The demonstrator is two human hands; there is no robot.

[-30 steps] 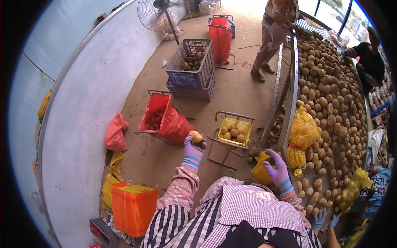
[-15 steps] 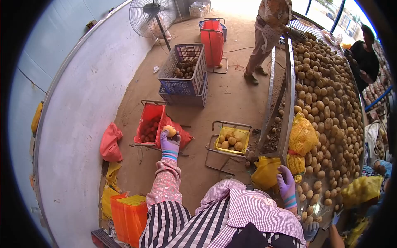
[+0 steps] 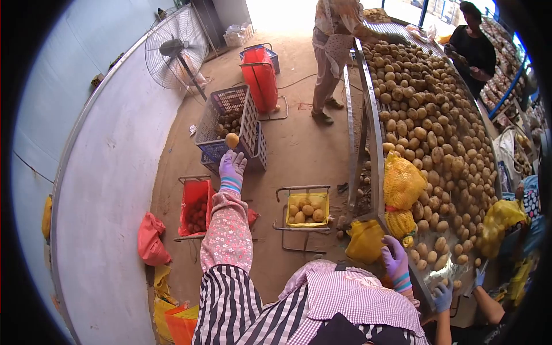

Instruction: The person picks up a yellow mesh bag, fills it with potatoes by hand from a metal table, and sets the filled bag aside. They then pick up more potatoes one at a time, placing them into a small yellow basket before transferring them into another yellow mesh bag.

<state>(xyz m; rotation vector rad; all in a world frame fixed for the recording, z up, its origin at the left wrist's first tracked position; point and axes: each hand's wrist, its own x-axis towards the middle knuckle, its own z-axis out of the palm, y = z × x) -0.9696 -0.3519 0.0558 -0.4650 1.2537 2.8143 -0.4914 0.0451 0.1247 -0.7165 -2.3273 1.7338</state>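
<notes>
My left hand [image 3: 232, 168], in a purple glove, reaches forward with its fingers apart and holds nothing. Just beyond the fingertips, a single potato [image 3: 232, 140] hangs in the air in front of the plastic crate [image 3: 253, 123], which has several potatoes inside. Below and left of that hand, a red mesh bag [image 3: 187, 215] is held open on a metal stand. At the edge of the sorting table [image 3: 376, 172], my right hand [image 3: 395, 260] is empty, thumb and fingers apart, beside a yellow mesh bag [image 3: 366, 240].
Many potatoes [image 3: 437, 138] cover the table. A filled yellow bag [image 3: 404, 181] rests on its edge. A yellow bag on a stand [image 3: 293, 217] holds potatoes. A fan [image 3: 172, 49] stands by the wall. Co-workers' gloved hands [image 3: 443, 296] work at lower right; another person [image 3: 330, 52] stands ahead.
My left hand has moved forward from above the red bag towards the crate and let go of the potato, now in the air. My right hand stays by the table edge. The view has shifted.
</notes>
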